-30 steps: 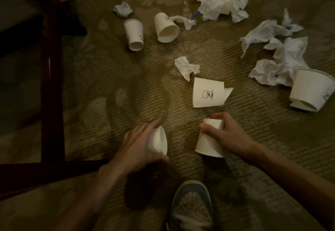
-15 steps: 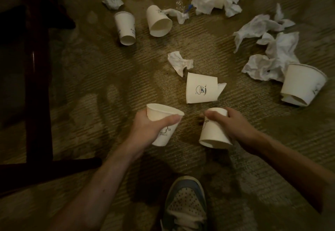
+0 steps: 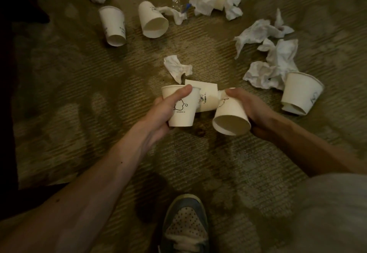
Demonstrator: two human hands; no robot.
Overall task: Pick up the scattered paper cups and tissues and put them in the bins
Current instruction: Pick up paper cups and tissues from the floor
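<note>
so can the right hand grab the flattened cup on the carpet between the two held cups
Probably not yet: the right hand grips a cup, so its fingers are taken. The flattened cup lies close, just beyond it, with nothing between them.

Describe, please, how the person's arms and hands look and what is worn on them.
Both forearms are bare: no sleeves, gloves, watch or rings show on the left hand or the right hand. Pale cloth at lower right may be clothing; I cannot tell.
</note>
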